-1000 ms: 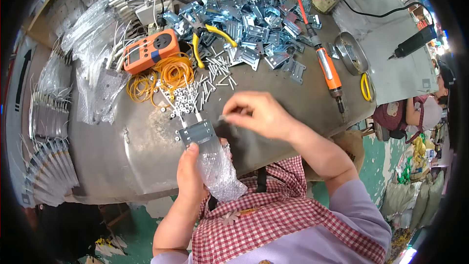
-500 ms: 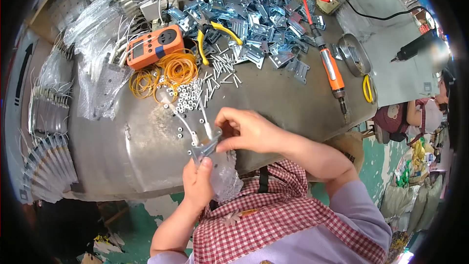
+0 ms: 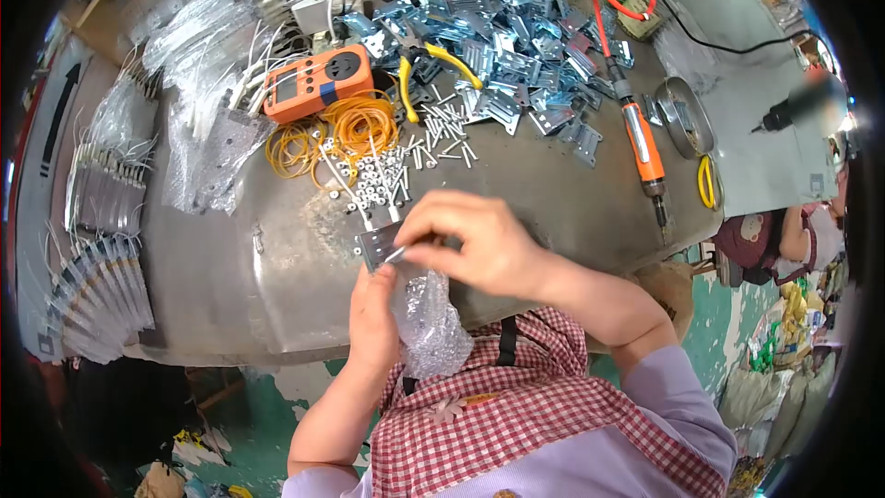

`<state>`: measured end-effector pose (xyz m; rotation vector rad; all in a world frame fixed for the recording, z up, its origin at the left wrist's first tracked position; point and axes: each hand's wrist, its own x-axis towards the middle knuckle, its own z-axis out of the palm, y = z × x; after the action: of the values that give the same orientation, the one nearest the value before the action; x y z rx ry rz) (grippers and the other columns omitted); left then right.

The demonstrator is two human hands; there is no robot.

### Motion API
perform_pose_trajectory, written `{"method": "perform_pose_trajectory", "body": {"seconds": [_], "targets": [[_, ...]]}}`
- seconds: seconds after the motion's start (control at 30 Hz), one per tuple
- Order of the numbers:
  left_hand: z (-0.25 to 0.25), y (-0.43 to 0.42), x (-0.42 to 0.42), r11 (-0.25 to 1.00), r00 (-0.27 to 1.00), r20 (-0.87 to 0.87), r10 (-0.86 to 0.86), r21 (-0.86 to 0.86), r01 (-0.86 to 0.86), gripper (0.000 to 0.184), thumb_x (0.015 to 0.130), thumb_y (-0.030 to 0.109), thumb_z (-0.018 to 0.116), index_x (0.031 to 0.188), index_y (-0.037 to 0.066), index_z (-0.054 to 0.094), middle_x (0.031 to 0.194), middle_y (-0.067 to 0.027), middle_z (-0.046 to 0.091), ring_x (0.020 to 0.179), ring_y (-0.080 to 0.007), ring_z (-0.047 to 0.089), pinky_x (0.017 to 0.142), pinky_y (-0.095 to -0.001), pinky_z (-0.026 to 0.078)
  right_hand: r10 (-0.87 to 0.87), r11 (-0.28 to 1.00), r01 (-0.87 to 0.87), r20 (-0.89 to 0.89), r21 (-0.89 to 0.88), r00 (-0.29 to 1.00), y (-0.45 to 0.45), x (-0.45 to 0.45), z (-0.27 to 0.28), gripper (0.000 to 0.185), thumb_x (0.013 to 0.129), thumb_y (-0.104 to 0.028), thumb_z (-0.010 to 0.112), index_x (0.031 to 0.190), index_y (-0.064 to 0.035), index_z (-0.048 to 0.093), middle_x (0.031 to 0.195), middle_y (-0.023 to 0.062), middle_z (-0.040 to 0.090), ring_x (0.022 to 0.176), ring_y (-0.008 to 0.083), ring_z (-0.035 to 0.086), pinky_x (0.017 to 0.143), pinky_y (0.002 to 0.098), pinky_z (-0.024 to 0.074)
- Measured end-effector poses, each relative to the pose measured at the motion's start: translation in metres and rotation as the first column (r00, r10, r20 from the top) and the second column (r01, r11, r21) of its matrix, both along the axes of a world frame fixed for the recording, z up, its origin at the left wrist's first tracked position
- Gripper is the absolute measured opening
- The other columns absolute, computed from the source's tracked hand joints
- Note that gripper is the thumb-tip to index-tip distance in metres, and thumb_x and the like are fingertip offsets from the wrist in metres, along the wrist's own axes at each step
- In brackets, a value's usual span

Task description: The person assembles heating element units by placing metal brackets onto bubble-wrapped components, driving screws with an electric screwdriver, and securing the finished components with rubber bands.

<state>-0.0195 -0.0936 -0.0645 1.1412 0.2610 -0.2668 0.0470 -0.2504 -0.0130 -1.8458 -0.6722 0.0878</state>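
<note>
My left hand is closed around a flat metal plate with white-tipped wires at its far edge; bubble wrap hangs from its near side. My right hand pinches a small screw over the plate. Just beyond lie loose white nuts and several screws. Yellow rubber bands lie by an orange meter.
Blue-silver brackets are heaped at the back, with yellow-handled pliers beside them. An orange screwdriver and an oval metal tin lie to the right. Wrapped wired parts are at the left. Another person is at the far right.
The plate has turned from a steep tilt to lie flatter, its face showing. My right hand has shifted from its edge to above its face. The whole view has moved slightly.
</note>
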Motion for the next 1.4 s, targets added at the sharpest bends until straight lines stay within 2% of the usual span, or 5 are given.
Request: {"method": "perform_pose_trajectory", "body": {"seconds": [0.3, 0.43, 0.7, 0.83, 1.4], "targets": [[0.018, -0.023, 0.005, 0.847, 0.925, 0.103, -0.367, 0.449, 0.286, 0.041, 0.092, 0.023, 0.039, 0.126, 0.000, 0.039, 0.118, -0.0115, 0.049, 0.112, -0.0185, 0.044, 0.097, -0.0300, 0.032, -0.155, 0.980, 0.193, 0.421, -0.049, 0.894, -0.014, -0.025, -0.008, 0.018, 0.066, -0.004, 0.069, 0.080, -0.0024, 0.058, 0.078, 0.0076, 0.056, 0.068, 0.0241, 0.058, 0.058, 0.0332, 0.0480], [0.032, -0.044, 0.023, 0.930, 0.944, 0.141, -0.297, -0.181, 0.320, 0.050, 0.091, 0.030, 0.037, 0.129, -0.001, 0.029, 0.120, -0.0146, 0.043, 0.112, -0.0222, 0.043, 0.093, -0.0326, 0.036, -0.243, 0.954, 0.298, 0.530, -0.019, 0.812, -0.032, -0.027, -0.004, 0.036, 0.067, -0.008, 0.070, 0.101, -0.0008, 0.061, 0.101, 0.0136, 0.055, 0.093, 0.0283, 0.054, 0.077, 0.0365, 0.0464], [0.064, -0.105, 0.107, 0.459, 0.606, 0.354, -0.712, 0.888, 0.021, 0.041, 0.086, 0.022, 0.051, 0.120, 0.000, 0.046, 0.104, -0.0211, 0.056, 0.098, -0.0382, 0.054, 0.085, -0.0407, 0.042, -0.556, 0.823, 0.522, 0.133, 0.224, 0.820, -0.092, -0.020, -0.038, 0.068, 0.075, 0.006, 0.050, 0.138, -0.0013, 0.025, 0.134, 0.0166, 0.038, 0.124, 0.0268, 0.039, 0.100, 0.0353, 0.0342], [0.031, -0.121, 0.181, 0.225, 0.265, 0.531, -0.805, 0.686, -0.692, 0.026, 0.067, 0.007, 0.067, 0.092, 0.008, 0.062, 0.102, -0.0082, 0.056, 0.102, -0.0287, 0.049, 0.087, -0.0400, 0.038, -0.193, 0.465, 0.524, -0.496, 0.713, 0.846, -0.110, -0.020, -0.038, 0.061, 0.080, 0.003, 0.047, 0.137, -0.0001, 0.027, 0.125, 0.0096, 0.048, 0.111, 0.0175, 0.049, 0.093, 0.0300, 0.0397], [0.040, -0.063, 0.092, 0.589, 0.437, 0.689, -0.578, 0.723, -0.361, 0.014, 0.069, 0.000, 0.066, 0.081, 0.003, 0.060, 0.069, -0.0082, 0.055, 0.062, -0.0235, 0.053, 0.056, -0.0320, 0.042, 0.388, 0.478, 0.464, -0.653, 0.746, 0.650, -0.071, -0.062, -0.014, 0.065, 0.077, -0.001, 0.042, 0.139, 0.0014, 0.020, 0.134, 0.0105, 0.038, 0.123, 0.0170, 0.039, 0.102, 0.0303, 0.0303]]}}
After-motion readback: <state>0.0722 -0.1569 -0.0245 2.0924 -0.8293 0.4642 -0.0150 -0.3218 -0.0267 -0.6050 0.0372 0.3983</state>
